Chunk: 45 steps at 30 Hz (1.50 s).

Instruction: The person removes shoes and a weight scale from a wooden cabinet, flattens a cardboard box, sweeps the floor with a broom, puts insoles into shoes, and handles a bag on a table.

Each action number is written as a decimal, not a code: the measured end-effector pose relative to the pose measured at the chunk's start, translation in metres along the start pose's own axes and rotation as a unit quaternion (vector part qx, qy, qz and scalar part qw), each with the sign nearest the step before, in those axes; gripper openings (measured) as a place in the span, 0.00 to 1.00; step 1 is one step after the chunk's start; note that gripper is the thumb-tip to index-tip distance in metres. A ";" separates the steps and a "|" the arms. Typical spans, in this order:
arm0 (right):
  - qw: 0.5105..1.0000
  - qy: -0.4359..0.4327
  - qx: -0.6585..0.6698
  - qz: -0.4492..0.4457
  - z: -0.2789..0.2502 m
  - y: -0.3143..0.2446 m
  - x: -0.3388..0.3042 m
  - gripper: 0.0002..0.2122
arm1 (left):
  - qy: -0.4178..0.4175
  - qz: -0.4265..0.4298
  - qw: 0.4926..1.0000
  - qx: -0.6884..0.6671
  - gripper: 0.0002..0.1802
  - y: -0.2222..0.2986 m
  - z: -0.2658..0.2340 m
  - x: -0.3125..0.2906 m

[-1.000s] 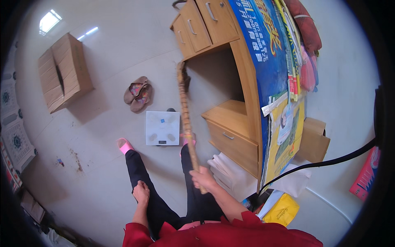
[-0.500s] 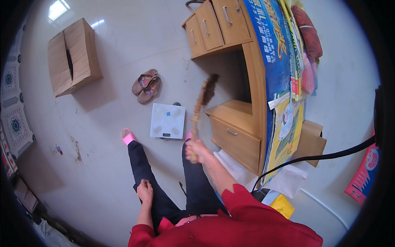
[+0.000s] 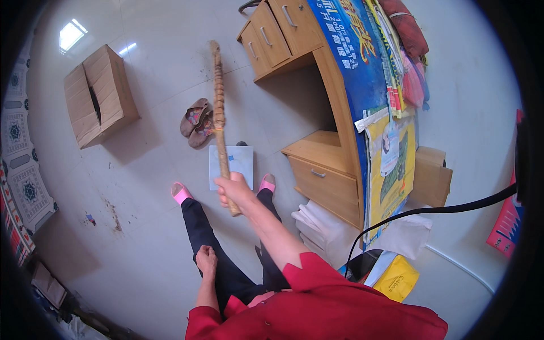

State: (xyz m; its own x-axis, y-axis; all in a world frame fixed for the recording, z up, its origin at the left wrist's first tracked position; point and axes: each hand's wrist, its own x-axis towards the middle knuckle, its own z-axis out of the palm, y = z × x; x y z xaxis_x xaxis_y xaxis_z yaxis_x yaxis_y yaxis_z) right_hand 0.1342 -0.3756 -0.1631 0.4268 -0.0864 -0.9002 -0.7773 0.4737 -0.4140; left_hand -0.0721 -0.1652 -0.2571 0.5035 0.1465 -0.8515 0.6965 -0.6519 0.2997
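R hand (image 3: 233, 190) & long tan segmented stick (image 3: 219, 93) are partly covering square white scale (image 3: 241, 160); stick's far tip is blurring. L hand (image 3: 206, 260) is hiding its fingertips, contents unclear. Light-wood desk (image 3: 338, 113) interior is sitting in shadow. White blue-patterned sheet (image 3: 28, 190) & pink-red printed board (image 3: 504, 229) are running into L/R rims.

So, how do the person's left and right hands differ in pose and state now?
The right hand grips the wooden stick near its lower end; the left hand shows no tool. The right hand reaches forward, overlapping the scale in view; the left hand lies over the dark trousers. Both are bare.
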 end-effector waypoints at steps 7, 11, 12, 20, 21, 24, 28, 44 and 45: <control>0.990 0.110 -0.079 0.044 -0.055 0.028 -0.002 0.08 | -0.054 0.027 0.988 -0.142 0.10 0.009 0.020 0.009; 0.998 0.006 0.005 0.063 -0.040 0.028 0.033 0.09 | -0.095 0.031 0.976 -0.193 0.11 0.041 0.014 0.011; 0.999 -0.007 0.011 0.049 -0.029 0.025 0.035 0.09 | -0.095 0.036 0.974 -0.205 0.11 0.045 0.014 0.013; 0.966 0.049 -0.229 -0.108 0.029 0.038 0.092 0.13 | -0.156 0.029 0.897 -0.412 0.20 0.103 -0.014 0.051; 0.954 0.050 -0.260 -0.138 0.034 0.057 0.111 0.14 | -0.157 0.028 0.879 -0.449 0.22 0.108 -0.017 0.063; 0.909 0.036 -0.379 -0.169 0.047 0.096 0.139 0.17 | -0.151 0.008 0.777 -0.611 0.27 0.115 -0.019 0.106; 0.840 -0.023 -0.499 -0.214 0.024 0.149 0.156 0.18 | -0.202 0.012 0.734 -0.648 0.25 0.137 -0.026 0.158; 0.933 0.194 -0.288 0.099 -0.296 0.199 0.319 0.25 | -0.126 0.002 0.849 -0.512 0.16 0.091 0.066 0.219; 0.942 0.163 -0.276 0.095 -0.293 0.202 0.321 0.25 | -0.124 0.002 0.853 -0.506 0.16 0.092 0.065 0.220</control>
State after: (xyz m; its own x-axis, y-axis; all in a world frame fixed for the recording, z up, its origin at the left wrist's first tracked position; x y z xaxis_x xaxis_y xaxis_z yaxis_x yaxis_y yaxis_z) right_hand -0.0208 -0.5642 -0.5754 0.1618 -0.3529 -0.9216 -0.9857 -0.0136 -0.1678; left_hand 0.0691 -0.2414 -0.4448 0.4706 -0.0989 -0.8768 0.8431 0.3436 0.4137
